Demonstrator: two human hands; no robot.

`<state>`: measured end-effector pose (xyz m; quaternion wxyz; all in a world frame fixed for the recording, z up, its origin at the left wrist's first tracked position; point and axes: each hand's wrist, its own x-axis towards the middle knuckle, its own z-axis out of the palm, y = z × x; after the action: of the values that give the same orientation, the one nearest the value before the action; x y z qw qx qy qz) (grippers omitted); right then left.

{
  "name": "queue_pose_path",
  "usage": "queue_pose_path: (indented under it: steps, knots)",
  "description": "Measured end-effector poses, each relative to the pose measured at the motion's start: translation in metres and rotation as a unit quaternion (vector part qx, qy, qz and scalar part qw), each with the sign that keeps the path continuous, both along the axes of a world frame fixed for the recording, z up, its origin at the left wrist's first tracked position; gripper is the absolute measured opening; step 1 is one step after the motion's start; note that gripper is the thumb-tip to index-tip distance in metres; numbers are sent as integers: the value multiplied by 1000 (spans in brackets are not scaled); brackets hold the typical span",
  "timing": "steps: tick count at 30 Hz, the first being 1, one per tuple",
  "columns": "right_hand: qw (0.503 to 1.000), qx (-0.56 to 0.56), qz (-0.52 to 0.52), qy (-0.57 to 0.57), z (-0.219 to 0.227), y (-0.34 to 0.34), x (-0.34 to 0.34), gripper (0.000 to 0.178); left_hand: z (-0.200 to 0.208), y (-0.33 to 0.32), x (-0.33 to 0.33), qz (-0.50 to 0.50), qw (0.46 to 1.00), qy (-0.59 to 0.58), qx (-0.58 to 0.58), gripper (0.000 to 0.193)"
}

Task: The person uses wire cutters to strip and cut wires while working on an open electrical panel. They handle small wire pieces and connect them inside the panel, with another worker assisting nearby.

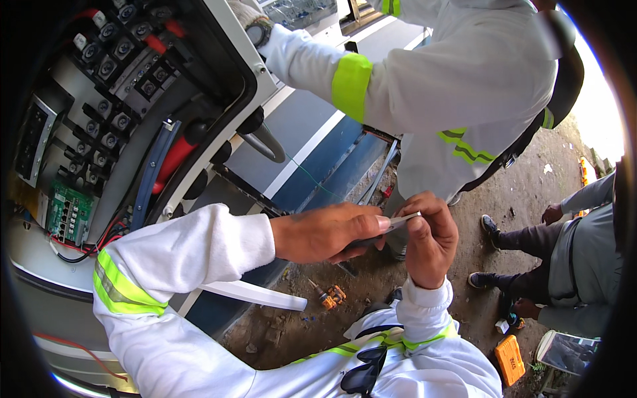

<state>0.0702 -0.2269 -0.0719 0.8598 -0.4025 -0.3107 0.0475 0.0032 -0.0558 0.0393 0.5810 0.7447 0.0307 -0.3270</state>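
Note:
Both of my hands are raised together in the middle of the view. My left hand (328, 231) is closed around a small dark object (363, 243), mostly hidden by the fingers. From beside its thumb a thin pale strip (403, 217) runs across to my right hand (432, 235), whose thumb and forefinger pinch the white tip. What kind of thing the dark object or strip is, I cannot make out. An open electrical cabinet (232, 99) with dark terminal blocks (109, 123) and a green circuit board (70, 212) stands left of my hands.
A co-worker in a white jacket (458, 73) reaches with a gloved hand (245, 13) past the cabinet. Another person (584, 252) is at the right. An orange drill (328, 295), an orange case (509, 359) and a white curved strip (259, 295) lie below.

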Motion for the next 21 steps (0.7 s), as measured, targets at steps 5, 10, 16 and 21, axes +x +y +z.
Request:
queue_pose_path:
  steps: [5,10,16,21]
  knots:
    - [1000,8,11,14,-1,0,1,17,0,2,0,-1,1000,16,-15,53]
    - [1000,11,24,15,-2,1,4,18,-2,4,2,2,1000,21,-23,54]
    - [999,33,25,7,-4,3,5,17,1,4,3,-32,999,-6,-20,59]
    - [999,30,18,-7,-4,2,6,17,4,3,3,-39,999,-14,-14,61]
